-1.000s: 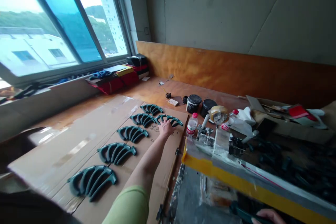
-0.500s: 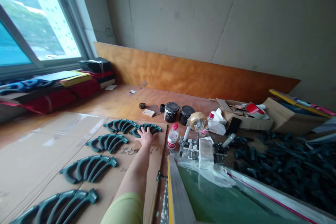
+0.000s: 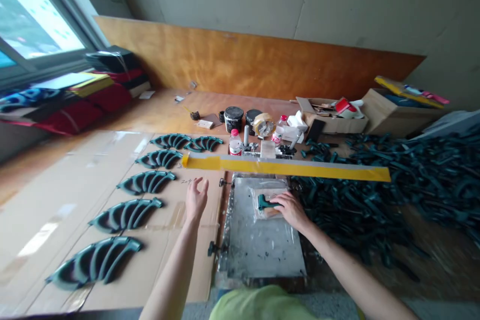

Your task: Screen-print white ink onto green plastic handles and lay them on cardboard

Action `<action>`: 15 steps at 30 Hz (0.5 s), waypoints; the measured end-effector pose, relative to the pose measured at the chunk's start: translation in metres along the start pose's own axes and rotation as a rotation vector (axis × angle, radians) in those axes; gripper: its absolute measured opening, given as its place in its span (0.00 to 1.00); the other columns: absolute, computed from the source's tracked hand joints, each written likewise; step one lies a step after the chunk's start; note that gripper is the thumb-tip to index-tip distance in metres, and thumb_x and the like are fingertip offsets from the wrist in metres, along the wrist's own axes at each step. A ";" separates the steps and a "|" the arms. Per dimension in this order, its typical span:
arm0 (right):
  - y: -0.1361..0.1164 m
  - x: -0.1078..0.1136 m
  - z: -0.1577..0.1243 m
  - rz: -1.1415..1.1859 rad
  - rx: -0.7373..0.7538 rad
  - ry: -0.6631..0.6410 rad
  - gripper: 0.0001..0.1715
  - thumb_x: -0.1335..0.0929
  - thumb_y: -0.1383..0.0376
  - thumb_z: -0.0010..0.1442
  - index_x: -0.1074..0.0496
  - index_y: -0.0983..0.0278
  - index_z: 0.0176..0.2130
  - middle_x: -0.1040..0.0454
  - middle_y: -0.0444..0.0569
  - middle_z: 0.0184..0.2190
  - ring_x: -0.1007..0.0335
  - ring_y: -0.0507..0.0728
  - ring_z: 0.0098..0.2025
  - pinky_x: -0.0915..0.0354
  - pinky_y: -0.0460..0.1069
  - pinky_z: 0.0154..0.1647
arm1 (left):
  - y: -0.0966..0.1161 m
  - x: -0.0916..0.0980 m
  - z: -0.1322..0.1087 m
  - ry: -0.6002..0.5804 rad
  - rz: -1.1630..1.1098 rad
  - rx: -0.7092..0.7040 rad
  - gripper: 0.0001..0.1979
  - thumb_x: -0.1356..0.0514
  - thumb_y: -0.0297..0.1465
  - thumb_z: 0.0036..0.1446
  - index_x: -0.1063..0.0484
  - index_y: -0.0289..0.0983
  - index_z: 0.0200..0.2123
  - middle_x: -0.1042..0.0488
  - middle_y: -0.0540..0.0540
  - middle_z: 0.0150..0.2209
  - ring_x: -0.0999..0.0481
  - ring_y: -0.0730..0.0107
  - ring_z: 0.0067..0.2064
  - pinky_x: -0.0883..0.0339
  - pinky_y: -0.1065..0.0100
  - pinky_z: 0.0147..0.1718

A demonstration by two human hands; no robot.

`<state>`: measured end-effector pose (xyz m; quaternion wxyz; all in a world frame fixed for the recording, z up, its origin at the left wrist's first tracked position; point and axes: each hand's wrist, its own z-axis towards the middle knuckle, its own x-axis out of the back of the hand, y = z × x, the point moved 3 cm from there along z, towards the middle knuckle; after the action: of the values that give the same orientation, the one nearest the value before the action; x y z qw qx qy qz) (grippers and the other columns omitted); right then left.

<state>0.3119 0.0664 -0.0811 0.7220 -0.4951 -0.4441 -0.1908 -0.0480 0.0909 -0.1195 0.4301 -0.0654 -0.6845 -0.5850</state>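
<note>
My left hand point(image 3: 196, 198) hovers open above the cardboard sheet point(image 3: 75, 210), fingers spread, holding nothing. It is just right of the rows of dark green curved plastic pieces point(image 3: 146, 181) laid out there. My right hand point(image 3: 288, 208) rests on a dark green piece point(image 3: 265, 202) lying on a plastic-covered pad on the grey metal plate point(image 3: 262, 245). Its fingers curl over the piece. Just behind the plate, a frame with a yellow-taped edge point(image 3: 292, 167) stands raised.
A big heap of dark green pieces point(image 3: 393, 180) fills the bench on the right. Black ink tins point(image 3: 233, 118), two water bottles point(image 3: 235, 142), a tape roll point(image 3: 263, 124) and cardboard boxes point(image 3: 390, 110) stand at the back. Stacked red and black items point(image 3: 93, 95) lie by the window.
My left hand has let go of the far curved pieces and drawn back toward me. The view has swung right and down, bringing the plate and my right hand into sight.
</note>
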 end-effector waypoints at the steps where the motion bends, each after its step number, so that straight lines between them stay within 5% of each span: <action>1: -0.002 0.000 -0.002 -0.073 0.024 0.006 0.16 0.33 0.71 0.59 0.23 0.58 0.45 0.23 0.49 0.44 0.31 0.60 0.48 0.35 0.57 0.51 | -0.001 0.009 -0.015 0.008 -0.016 0.013 0.26 0.50 0.47 0.60 0.30 0.36 0.52 0.29 0.36 0.56 0.31 0.54 0.57 0.34 0.59 0.52; 5: -0.012 -0.004 -0.002 -0.283 0.076 0.019 0.18 0.36 0.66 0.64 0.26 0.57 0.52 0.29 0.53 0.56 0.36 0.63 0.56 0.38 0.60 0.55 | 0.020 0.040 -0.054 0.032 -0.195 0.051 0.26 0.48 0.50 0.59 0.28 0.37 0.50 0.26 0.38 0.51 0.26 0.57 0.52 0.31 0.61 0.47; 11: -0.027 -0.030 0.015 -0.252 0.304 -0.149 0.37 0.32 0.55 0.62 0.40 0.66 0.64 0.44 0.58 0.66 0.51 0.64 0.68 0.53 0.64 0.67 | 0.137 0.077 -0.060 -0.073 -0.902 -0.027 0.28 0.45 0.52 0.56 0.31 0.36 0.49 0.26 0.48 0.30 0.25 0.71 0.30 0.27 0.65 0.35; 15: -0.031 -0.030 -0.004 -0.152 0.479 -0.258 0.27 0.32 0.57 0.62 0.32 0.64 0.58 0.33 0.56 0.60 0.41 0.62 0.64 0.48 0.61 0.66 | 0.190 0.081 -0.058 -0.200 -1.073 -0.067 0.26 0.48 0.54 0.57 0.32 0.36 0.39 0.30 0.52 0.22 0.31 0.74 0.23 0.28 0.67 0.29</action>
<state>0.2757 0.0450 -0.0894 0.7394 -0.2958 -0.6008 -0.0694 0.0437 0.0659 0.0730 0.0021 0.2239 -0.6403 -0.7348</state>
